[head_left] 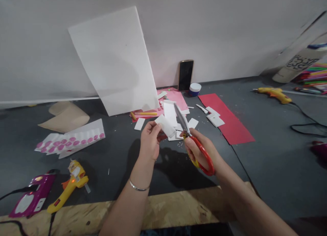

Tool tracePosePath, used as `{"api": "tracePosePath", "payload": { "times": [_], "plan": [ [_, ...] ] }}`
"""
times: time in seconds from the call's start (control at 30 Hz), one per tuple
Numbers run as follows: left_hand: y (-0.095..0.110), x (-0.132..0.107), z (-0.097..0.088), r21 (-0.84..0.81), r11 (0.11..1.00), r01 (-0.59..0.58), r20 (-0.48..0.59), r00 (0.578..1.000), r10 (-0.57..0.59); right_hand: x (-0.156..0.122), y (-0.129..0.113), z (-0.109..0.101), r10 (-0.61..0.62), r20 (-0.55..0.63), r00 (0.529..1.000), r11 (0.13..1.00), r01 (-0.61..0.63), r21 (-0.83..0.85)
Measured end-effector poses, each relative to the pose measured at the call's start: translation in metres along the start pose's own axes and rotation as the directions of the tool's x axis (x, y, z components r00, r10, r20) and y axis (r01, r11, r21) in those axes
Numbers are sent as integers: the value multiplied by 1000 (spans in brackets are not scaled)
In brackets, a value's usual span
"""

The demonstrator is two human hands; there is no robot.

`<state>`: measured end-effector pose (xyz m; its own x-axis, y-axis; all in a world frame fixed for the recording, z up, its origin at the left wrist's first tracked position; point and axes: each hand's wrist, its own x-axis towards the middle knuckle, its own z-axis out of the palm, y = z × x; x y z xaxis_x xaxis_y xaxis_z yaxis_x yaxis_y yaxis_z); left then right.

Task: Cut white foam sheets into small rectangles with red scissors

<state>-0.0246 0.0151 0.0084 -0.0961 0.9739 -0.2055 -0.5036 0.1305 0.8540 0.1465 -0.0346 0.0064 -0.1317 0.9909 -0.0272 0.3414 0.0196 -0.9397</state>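
My left hand [149, 140] pinches a small white foam piece [165, 125] and holds it above the dark table [268, 150]. My right hand [201, 150] grips red-handled scissors [196, 144], whose blades point up and left beside the foam piece. Whether the blades touch the foam I cannot tell. Below the hands lie several white foam offcuts [194, 122] and a pink sheet [176, 98].
A large white foam board [114, 58] leans on the wall. A phone [185, 75] and a small jar [195, 89] stand behind a red paper strip [227, 118]. Yellow glue guns lie at left [68, 186] and far right [274, 93]. White strips with pink dots [71, 140] lie left.
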Motion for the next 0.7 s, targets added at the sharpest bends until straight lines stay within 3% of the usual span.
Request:
{"api": "tracePosePath", "payload": {
  "times": [0.13,0.23,0.4,0.57,0.7],
  "plan": [
    [-4,-4,4,-62,998,4,41,999,-1,7,10,6,-112,-104,988,943,138,304],
    [-10,-10,10,-62,997,51,112,993,-44,11,9,10,-129,-207,970,872,211,442],
    [-10,-13,11,112,984,138,249,955,-162,13,11,7,-73,-339,938,900,208,382],
    [-1,-8,1,335,935,113,340,912,-231,13,17,2,-108,-283,953,927,200,319],
    [-4,-6,-2,460,887,53,319,922,-221,13,17,1,-112,-239,964,943,179,280]
  ]
}}
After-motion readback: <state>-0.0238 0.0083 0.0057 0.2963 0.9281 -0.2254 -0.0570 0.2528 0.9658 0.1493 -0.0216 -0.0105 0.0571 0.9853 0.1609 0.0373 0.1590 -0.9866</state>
